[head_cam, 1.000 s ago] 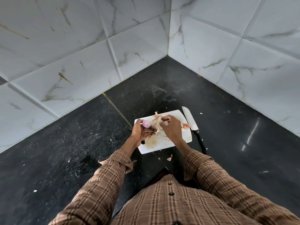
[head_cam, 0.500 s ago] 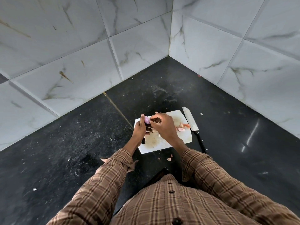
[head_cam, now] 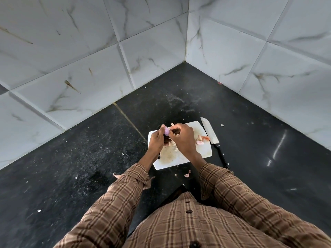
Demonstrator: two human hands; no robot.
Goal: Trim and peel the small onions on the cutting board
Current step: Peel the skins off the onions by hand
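A small pale purple onion [head_cam: 167, 131] is held between the thumb and fingers of my left hand [head_cam: 157, 140], above the far left corner of the white cutting board [head_cam: 204, 151]. My right hand [head_cam: 182, 138] reaches across to the onion, its fingertips pinching at the onion's right side. Cut onion pieces and pinkish peel [head_cam: 201, 140] lie on the board's right part. Small peel scraps sit on the board under my hands, partly hidden.
A knife [head_cam: 212, 136] with a black handle lies on the black counter just right of the board. A peel scrap [head_cam: 187, 174] lies on the counter near the board's front edge. White marble-tiled walls meet in a corner behind.
My right hand has moved left to the onion. The bunch of loose skin it pulled away a second ago is no longer in it. My left hand has lifted the onion slightly.
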